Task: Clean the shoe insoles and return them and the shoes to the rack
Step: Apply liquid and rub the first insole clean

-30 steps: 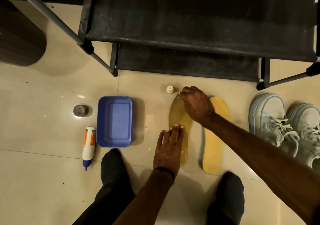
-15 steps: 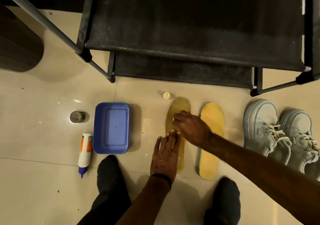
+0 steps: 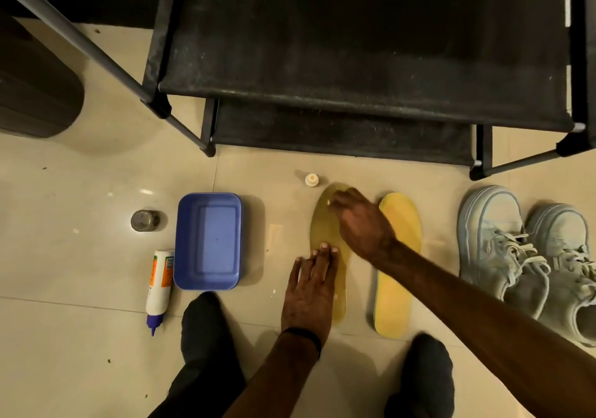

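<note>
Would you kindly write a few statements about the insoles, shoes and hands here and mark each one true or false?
1. Both insoles lie on the floor in front of the rack. True.
2. The left hand presses flat on the darker insole. True.
3. The shoes already sit on the rack. False: they stand on the floor, to the right of the brighter insole.
4. The right hand works at the heel end of the brighter insole. False: it is at the toe end of the darker one.
5. The blue tub lies left of the insoles, with a bottle lying beside it. True.
</note>
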